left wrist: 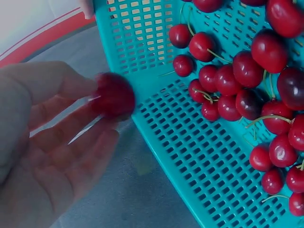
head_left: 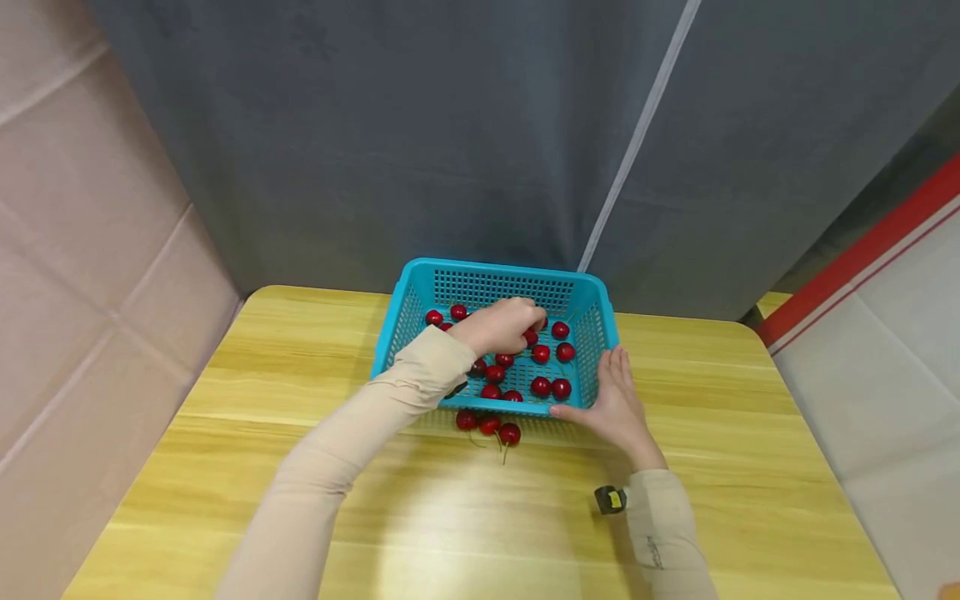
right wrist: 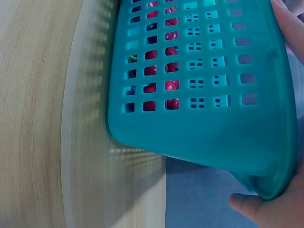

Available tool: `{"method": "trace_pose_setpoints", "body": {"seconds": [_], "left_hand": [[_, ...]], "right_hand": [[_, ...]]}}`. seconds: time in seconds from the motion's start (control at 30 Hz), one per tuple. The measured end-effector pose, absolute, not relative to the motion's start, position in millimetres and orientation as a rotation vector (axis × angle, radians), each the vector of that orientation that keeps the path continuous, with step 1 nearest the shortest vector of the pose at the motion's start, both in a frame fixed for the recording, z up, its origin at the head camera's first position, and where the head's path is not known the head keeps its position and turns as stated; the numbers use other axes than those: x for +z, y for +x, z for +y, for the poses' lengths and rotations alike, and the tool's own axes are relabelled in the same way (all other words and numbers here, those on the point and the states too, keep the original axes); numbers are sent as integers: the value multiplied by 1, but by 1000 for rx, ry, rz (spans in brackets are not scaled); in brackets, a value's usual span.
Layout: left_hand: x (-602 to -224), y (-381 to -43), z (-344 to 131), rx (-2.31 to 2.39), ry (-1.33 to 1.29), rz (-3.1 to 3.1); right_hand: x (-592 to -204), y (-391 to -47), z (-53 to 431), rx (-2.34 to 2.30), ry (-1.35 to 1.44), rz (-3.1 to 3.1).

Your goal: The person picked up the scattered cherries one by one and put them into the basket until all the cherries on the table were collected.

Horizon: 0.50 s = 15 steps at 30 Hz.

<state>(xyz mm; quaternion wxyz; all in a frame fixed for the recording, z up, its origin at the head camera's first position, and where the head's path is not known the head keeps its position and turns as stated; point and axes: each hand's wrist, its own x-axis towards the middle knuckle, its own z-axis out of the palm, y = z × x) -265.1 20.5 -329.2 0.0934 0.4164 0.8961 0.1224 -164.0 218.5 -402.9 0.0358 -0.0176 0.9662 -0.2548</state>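
A blue plastic basket (head_left: 498, 268) with a perforated floor and walls holds several red cherries (head_left: 541, 354), some with green stems. Over its inside, my left hand (head_left: 504, 323) pinches one dark red cherry (left wrist: 115, 96) between thumb and fingertips, as the left wrist view shows. My right hand (head_left: 618, 408) touches the basket's near right corner, its thumb (right wrist: 247, 204) by the rim and its fingers straight along the right side. Through the wall holes in the right wrist view, more cherries show red.
In front of the basket, three cherries with stems (head_left: 489, 425) lie on the wooden table (head_left: 480, 517). A grey curtain (head_left: 375, 150) hangs just behind the basket. Pale panels flank the table on the left and right.
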Motion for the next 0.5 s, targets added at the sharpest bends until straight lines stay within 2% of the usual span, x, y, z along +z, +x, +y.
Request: {"method": "trace_pose_setpoints", "body": {"seconds": [0.3,0.5], "left_hand": [[-331,-260,14,405,1246,2677],[-331,-238,1,518,1391,2677]], "right_hand": [[-403,-164,219,-772,-50,2964],[-402,-164,221,-789,-42,2955]]}}
